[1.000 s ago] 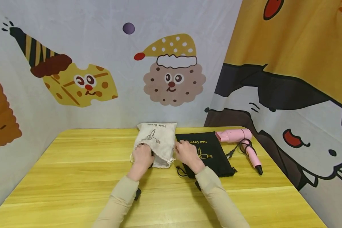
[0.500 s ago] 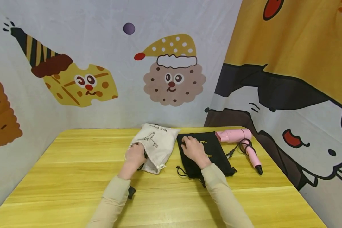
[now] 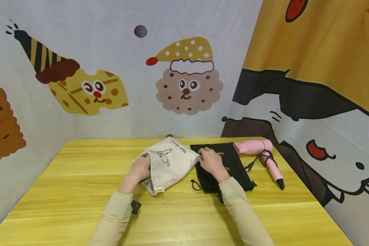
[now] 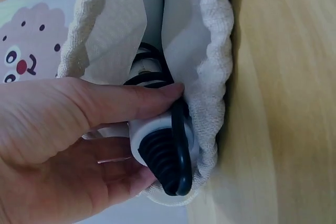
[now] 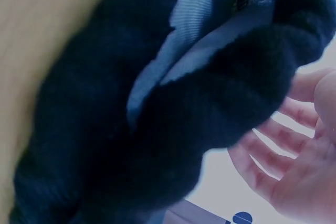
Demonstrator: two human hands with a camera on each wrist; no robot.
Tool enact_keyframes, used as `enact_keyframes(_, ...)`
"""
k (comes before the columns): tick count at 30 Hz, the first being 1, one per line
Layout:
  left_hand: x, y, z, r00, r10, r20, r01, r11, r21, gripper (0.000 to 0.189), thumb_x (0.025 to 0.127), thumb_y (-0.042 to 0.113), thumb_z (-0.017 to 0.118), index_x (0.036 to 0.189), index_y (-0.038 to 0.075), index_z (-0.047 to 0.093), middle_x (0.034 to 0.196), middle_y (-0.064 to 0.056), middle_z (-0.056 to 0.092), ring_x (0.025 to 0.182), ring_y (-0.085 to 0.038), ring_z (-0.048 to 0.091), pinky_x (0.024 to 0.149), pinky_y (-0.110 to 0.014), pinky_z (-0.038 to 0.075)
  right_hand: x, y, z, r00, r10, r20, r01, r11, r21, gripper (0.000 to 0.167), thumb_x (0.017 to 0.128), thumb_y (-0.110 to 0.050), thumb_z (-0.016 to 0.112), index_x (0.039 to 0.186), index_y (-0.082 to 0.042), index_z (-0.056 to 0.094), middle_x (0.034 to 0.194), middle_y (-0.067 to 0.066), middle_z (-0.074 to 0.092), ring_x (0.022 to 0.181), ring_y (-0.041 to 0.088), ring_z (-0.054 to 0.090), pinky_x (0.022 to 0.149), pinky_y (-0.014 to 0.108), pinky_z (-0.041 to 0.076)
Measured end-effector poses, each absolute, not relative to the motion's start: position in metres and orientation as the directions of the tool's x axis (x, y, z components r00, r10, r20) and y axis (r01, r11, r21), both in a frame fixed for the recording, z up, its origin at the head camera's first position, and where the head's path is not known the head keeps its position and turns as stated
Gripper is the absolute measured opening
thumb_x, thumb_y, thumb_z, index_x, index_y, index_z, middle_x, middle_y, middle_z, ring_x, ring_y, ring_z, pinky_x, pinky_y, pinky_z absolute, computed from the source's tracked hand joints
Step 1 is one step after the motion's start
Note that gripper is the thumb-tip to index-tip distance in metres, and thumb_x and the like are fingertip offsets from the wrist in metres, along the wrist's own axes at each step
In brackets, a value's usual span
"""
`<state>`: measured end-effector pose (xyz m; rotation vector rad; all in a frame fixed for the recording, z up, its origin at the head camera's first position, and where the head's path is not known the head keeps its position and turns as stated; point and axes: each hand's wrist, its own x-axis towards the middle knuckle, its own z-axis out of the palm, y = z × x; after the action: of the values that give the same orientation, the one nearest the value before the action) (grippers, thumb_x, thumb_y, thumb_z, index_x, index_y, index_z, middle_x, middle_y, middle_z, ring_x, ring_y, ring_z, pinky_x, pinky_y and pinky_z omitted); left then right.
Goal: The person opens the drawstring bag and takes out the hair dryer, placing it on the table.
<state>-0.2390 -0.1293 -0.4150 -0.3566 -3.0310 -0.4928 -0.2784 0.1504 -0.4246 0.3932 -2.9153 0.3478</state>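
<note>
- At 7 o'clock from the middle of the yellow wood-grain worktop, the left hand reaches into a bag's mouth; its grip is clamped, thumb over fingers, on a white cylindrical handle wound with black cord, apparently a hair dryer's.
- The handle's end, with its black ribbed cord sleeve, sits at the mouth of the off-white cloth drawstring bag; the rest lies inside. It is part-way, neither fully in nor fully out, and I cannot tell which way it is going. Tightening the drawstring looks undone.
- The handle's end points to about 8 o'clock, its long axis seemingly running to 2 o'clock, like the bag, whose closed end faces 2.
- At that bag's 3 o'clock corner, the right hand appears to pinch the cloth; its fingertips are hidden in the right wrist view.
- Beneath that hand lies a black cloth drawstring bag, mouth toward 6 o'clock, its drawstring loose; its contents cannot be told.
- Farther, at 2 o'clock, a pink folding hair dryer lies unbagged, nozzle toward 9, handle toward 5.
</note>
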Motion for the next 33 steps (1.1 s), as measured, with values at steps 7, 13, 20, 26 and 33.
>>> enact_keyframes(7, -0.241, -0.133, -0.417, -0.976, 0.207, 0.060, 0.215, 0.907, 0.363, 0.037, 0.074, 0.000, 0.067, 0.109, -0.005, 0.055, 0.107, -0.027, 0.063, 0.102, -0.043, 0.061, 0.089, -0.052, 0.050, -0.279, 0.150, -0.425, -0.946, -0.262, 0.192, -0.301, 0.929, -0.217, 0.011, 0.090, -0.018, 0.063, 0.097, -0.010, 0.068, 0.087, 0.007, 0.064, 0.073, 0.019, 0.061, 0.054, 0.027, 0.047)
enact_keyframes(13, -0.241, -0.135, -0.416, -0.969, 0.239, 0.069, 0.246, 0.887, 0.391, 0.030, 0.076, -0.001, 0.066, 0.105, -0.003, 0.057, 0.105, -0.025, 0.064, 0.099, -0.042, 0.061, 0.085, -0.051, 0.051, -0.281, 0.150, -0.426, -0.948, -0.255, 0.193, -0.292, 0.935, -0.202, 0.007, 0.090, -0.015, 0.064, 0.092, -0.009, 0.066, 0.085, 0.007, 0.066, 0.068, 0.018, 0.061, 0.052, 0.027, 0.047)
enact_keyframes(20, -0.242, -0.143, -0.420, -0.955, 0.277, 0.105, 0.295, 0.855, 0.427, 0.052, 0.066, 0.002, 0.075, 0.114, -0.005, 0.056, 0.113, -0.028, 0.062, 0.106, -0.046, 0.058, 0.091, -0.053, 0.049, -0.282, 0.152, -0.425, -0.958, -0.222, 0.181, -0.255, 0.949, -0.186, 0.008, 0.089, -0.015, 0.065, 0.094, -0.009, 0.066, 0.087, 0.008, 0.067, 0.069, 0.021, 0.062, 0.052, 0.029, 0.048)
enact_keyframes(26, -0.244, -0.152, -0.421, -0.952, 0.293, 0.082, 0.298, 0.842, 0.450, 0.068, 0.064, 0.002, 0.081, 0.124, -0.009, 0.051, 0.123, -0.029, 0.057, 0.114, -0.046, 0.054, 0.096, -0.052, 0.047, -0.283, 0.156, -0.424, -0.969, -0.189, 0.161, -0.217, 0.959, -0.180, 0.010, 0.089, -0.015, 0.065, 0.095, -0.007, 0.066, 0.090, 0.009, 0.067, 0.075, 0.024, 0.064, 0.057, 0.034, 0.052)
enact_keyframes(33, -0.246, -0.164, -0.422, -0.954, 0.299, 0.006, 0.267, 0.842, 0.468, 0.069, 0.067, 0.004, 0.081, 0.128, -0.007, 0.050, 0.125, -0.026, 0.058, 0.114, -0.045, 0.054, 0.098, -0.053, 0.046, -0.285, 0.163, -0.426, -0.980, -0.162, 0.116, -0.182, 0.965, -0.186, 0.009, 0.088, -0.013, 0.064, 0.095, -0.008, 0.066, 0.092, 0.008, 0.067, 0.079, 0.023, 0.063, 0.060, 0.037, 0.052)
